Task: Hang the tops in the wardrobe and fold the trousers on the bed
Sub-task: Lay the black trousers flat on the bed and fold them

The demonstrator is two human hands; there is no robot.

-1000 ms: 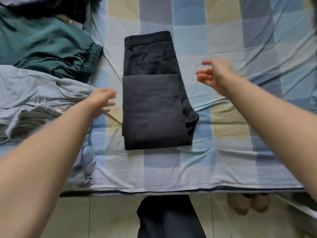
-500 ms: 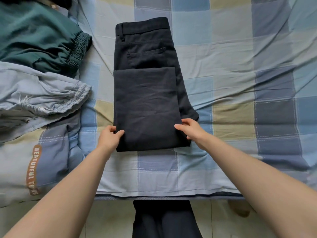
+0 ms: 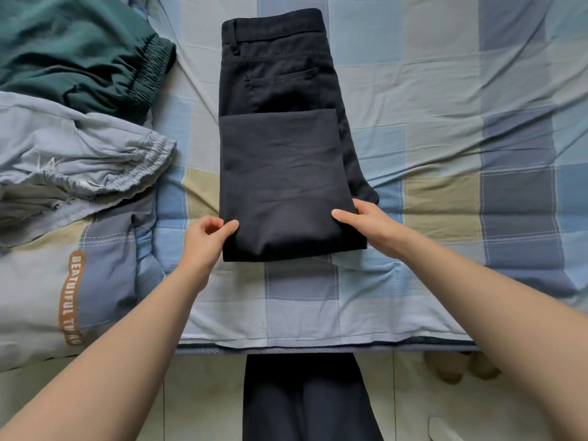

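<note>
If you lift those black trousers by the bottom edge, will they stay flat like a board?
Probably not. The black trousers are soft cloth, already doubled over, so they would likely droop and unfold. The left hand and right hand each pinch a near corner; two holds should keep the fold together.

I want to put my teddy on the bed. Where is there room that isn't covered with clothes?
Right of the black trousers the checked sheet lies bare to the picture's edge. A narrower strip lies between the trousers and the bed's near edge, between the two arms. The left is crowded: green garment, grey-blue garment and lettered quilt.
</note>
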